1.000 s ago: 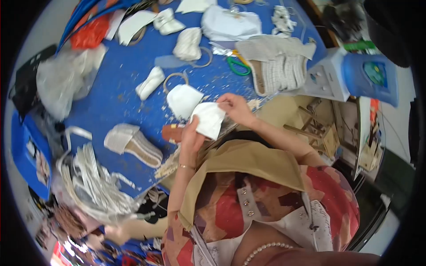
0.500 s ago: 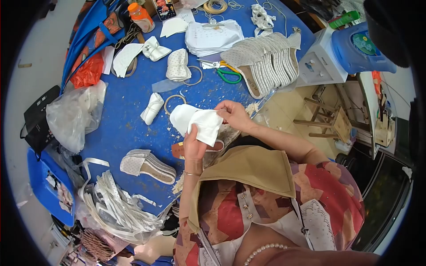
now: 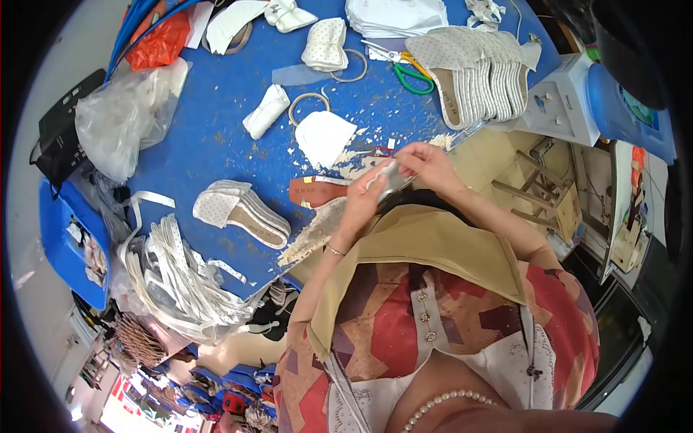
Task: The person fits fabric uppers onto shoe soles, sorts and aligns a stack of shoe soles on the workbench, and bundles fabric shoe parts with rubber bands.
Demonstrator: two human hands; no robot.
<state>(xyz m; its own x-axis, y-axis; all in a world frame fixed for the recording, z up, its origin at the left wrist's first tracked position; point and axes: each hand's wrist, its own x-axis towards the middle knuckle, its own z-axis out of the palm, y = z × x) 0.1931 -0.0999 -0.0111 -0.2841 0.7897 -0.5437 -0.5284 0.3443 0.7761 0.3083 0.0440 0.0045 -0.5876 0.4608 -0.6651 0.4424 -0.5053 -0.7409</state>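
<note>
Pinched between both hands, close to the table edge, is a white fabric piece (image 3: pixel 392 178), seen nearly edge-on. My left hand (image 3: pixel 364 191) grips its left end, fingers closed. The fingertips of my right hand (image 3: pixel 427 164) pinch its upper right end. A brown insole (image 3: pixel 316 191) with dark print lies just left of my left hand. Above it, flat on the table, rests a white cut fabric piece (image 3: pixel 325 137), touching a beige ring of tape (image 3: pixel 307 99). My fingers hide part of the held piece.
Wedge-shaped soles with dotted uppers stand in a small stack (image 3: pixel 242 213) at left and a long row (image 3: pixel 476 83) at upper right. Green-and-yellow scissors (image 3: pixel 413 76) lie beside the row. White strips (image 3: pixel 173 278) pile at the lower left. Pale scraps litter the blue table (image 3: pixel 216 144).
The white fabric moved right and toward my body, now turned edge-on. A white piece that was by my hands now lies alone on the table. The view tilted downward.
</note>
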